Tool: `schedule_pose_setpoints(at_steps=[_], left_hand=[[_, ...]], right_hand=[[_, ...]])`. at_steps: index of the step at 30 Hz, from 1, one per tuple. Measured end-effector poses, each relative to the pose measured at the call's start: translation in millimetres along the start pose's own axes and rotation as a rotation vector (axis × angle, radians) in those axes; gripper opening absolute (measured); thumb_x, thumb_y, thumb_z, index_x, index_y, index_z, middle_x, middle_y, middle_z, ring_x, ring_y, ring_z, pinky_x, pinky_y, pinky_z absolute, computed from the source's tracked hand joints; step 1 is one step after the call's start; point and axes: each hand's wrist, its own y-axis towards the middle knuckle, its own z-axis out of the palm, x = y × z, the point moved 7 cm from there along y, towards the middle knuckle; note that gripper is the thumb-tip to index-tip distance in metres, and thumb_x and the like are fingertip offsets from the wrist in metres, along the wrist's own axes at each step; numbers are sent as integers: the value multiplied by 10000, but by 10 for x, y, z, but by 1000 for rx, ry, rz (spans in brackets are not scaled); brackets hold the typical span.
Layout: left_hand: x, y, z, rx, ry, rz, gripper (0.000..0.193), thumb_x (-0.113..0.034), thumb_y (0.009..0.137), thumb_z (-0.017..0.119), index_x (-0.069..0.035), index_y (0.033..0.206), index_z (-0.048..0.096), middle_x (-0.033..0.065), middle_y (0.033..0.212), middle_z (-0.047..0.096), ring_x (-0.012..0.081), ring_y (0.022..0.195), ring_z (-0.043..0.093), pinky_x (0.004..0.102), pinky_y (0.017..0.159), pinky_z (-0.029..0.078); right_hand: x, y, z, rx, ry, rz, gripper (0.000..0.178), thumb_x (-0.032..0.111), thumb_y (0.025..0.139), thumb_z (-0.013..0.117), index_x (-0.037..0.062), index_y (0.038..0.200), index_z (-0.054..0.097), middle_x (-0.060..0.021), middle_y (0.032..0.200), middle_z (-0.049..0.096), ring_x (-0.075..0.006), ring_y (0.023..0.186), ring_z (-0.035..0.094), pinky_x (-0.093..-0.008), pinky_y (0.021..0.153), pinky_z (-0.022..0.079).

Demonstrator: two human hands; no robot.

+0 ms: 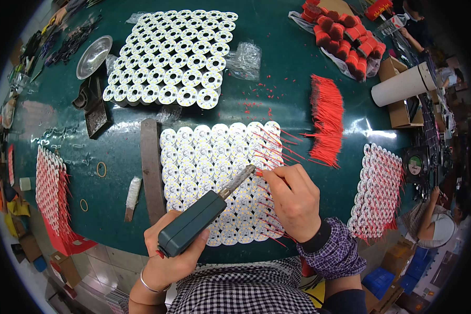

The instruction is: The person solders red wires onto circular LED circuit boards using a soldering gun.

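Leftmost, a stack of round white LED boards (49, 183) with red wires stood on edge near the table's rim, with two rubber bands (101, 169) lying just beside it on the green table (277, 83). Further up sat a metal bowl (93, 55) and a dark block-shaped tool (93, 104). A long dark bar (152, 167) lay along the left side of the near grid of LED boards (204, 157), and a second grid of boards (175, 57) lay beyond it, well apart.

The left hand (167, 261) was clenched around the grey handle of a soldering iron (193, 224), whose metal tip pointed up and to the right and reached over the near grid. The right hand (295, 199) pinched a thin red wire (260, 174) between thumb and forefinger, its end meeting the iron's tip above a board on the grid's right side. Red wires already stuck out from the boards along that right side.

To the right lay a bundle of loose red wires (327, 120), then another stack of wired boards (377, 191). At the far right stood a white tube (403, 83) and a pile of red wire bundles (345, 39).
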Motion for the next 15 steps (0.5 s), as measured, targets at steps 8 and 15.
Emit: schedule_pose_setpoints(at_steps=[8,15], left_hand=[[70,-49,-32,-21,76,76,169,-32,765,783,39,900,711,82,757,630,141,593,583,270,529,440],[20,-84,-93,-93,46,74,226,-42,743,790,32,950,739,123,810,675,198,637,654,283,571,506]], right_hand=[[-6,-18,23,16,-3,8,314,5,720,678,-18,1034,670,-86,940,611,-231,821,608,-329,672,524],[9,15,-26,-28,-16,12,277,-71,704,705,-6,973,699,-88,888,624,-248,768,621,-342,623,520]])
